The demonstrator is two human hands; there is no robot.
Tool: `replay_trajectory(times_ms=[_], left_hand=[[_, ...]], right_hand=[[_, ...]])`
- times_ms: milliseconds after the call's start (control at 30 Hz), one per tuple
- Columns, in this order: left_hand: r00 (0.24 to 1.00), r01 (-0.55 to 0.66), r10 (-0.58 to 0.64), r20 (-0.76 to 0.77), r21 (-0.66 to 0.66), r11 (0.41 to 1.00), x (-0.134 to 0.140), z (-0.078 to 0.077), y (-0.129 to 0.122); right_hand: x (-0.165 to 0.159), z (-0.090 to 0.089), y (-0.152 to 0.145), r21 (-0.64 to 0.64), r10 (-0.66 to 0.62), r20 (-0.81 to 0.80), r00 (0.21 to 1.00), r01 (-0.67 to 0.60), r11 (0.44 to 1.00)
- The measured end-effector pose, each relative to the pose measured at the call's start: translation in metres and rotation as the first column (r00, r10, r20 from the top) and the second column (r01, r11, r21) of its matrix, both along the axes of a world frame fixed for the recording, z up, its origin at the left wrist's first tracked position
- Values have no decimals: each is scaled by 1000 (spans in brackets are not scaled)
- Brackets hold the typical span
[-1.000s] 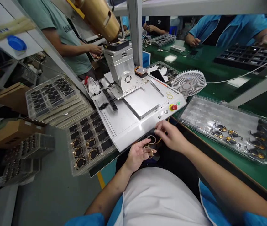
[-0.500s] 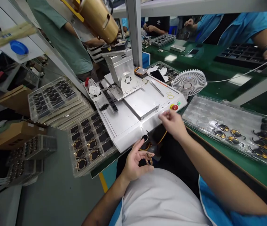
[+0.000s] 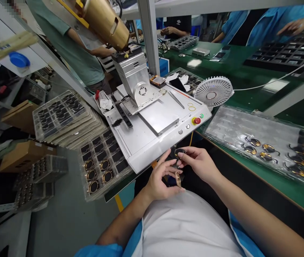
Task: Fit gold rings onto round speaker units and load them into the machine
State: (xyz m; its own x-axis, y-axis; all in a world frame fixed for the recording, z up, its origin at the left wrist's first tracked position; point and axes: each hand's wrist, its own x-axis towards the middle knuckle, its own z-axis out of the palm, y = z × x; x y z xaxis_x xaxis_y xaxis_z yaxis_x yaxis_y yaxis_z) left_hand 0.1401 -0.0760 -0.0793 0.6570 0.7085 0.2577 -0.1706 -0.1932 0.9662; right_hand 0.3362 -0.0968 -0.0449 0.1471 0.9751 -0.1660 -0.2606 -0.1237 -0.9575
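My left hand (image 3: 159,181) is closed on a gold-coloured ring-shaped watch case (image 3: 178,179), held on edge between the thumb and fingers. Its index finger stretches forward, close to the fingers of the other hand. In the grip of my right hand (image 3: 202,163) is a small round black watch screen (image 3: 179,153), pinched between thumb and fingertips just above the case. Both hands are in front of my body, below the front edge of a white machine (image 3: 149,154). Part of the black screen is hidden by the right thumb.
At left, a clear tray (image 3: 87,195) holds black round screens in gold rings, beside a tray stack (image 3: 69,137). Another tray (image 3: 221,132) at right carries round parts with tails. Tweezers (image 3: 177,100), a red button (image 3: 197,121) and a fan (image 3: 213,93) stand beyond. Co-workers are nearby.
My right hand has come down and left from beside the red button to the left hand. The black screen, earlier at the left fingertips, is now in my right hand.
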Motion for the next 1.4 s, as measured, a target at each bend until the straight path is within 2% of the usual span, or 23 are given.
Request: replay_trajectory(times_ms=[67, 167, 333, 433, 500, 567, 667, 733, 833, 900, 967, 1133, 1400], left_hand=[[1000, 17, -18, 9, 115, 993, -1, -5, 2], [998, 40, -22, -67, 282, 959, -2, -10, 4], [960, 90, 56, -276, 488, 868, -6, -4, 8], [943, 131, 57, -328, 523, 842, -8, -1, 11], [962, 125, 12, -273, 478, 869, -7, -1, 11], [992, 64, -20, -125, 363, 930, -5, -4, 11], [993, -47, 41, 114, 47, 998, -2, -10, 10], [975, -86, 115, 188, -156, 984, 0, -13, 10], [961, -97, 173, 218, -319, 943, 0, -18, 11], [958, -87, 178, 227, -361, 929, 0, -20, 11], [958, -72, 170, 232, -378, 923, -2, -21, 9], [951, -82, 181, 251, -358, 930, -5, -22, 7], [942, -97, 204, 267, -364, 926, -5, -19, 8]], right_hand=[[2, 4, -1, -3, -30, 57, 998, 30, 1000], [3, 6, -2, -22, -59, 82, 995, 61, 998], [5, 2, -2, -70, 26, -53, 998, -30, 997], [4, -3, -3, -90, 4, -116, 993, -15, 996], [3, -5, -5, -103, -18, -140, 990, 4, 995], [3, -5, -6, -115, -25, -156, 987, 7, 993], [3, -1, -9, -143, -29, -200, 979, 0, 990], [-1, 1, -11, -194, -2, -247, 969, -47, 980], [-11, 6, -16, -268, 65, -324, 944, -158, 950], [-21, 9, -19, -273, 75, -354, 932, -180, 945], [-30, 12, -21, -245, 52, -341, 939, -142, 959], [-43, 22, -23, -149, -8, -206, 979, -24, 989], [-47, 27, -23, -130, 26, -148, 989, -45, 990]])
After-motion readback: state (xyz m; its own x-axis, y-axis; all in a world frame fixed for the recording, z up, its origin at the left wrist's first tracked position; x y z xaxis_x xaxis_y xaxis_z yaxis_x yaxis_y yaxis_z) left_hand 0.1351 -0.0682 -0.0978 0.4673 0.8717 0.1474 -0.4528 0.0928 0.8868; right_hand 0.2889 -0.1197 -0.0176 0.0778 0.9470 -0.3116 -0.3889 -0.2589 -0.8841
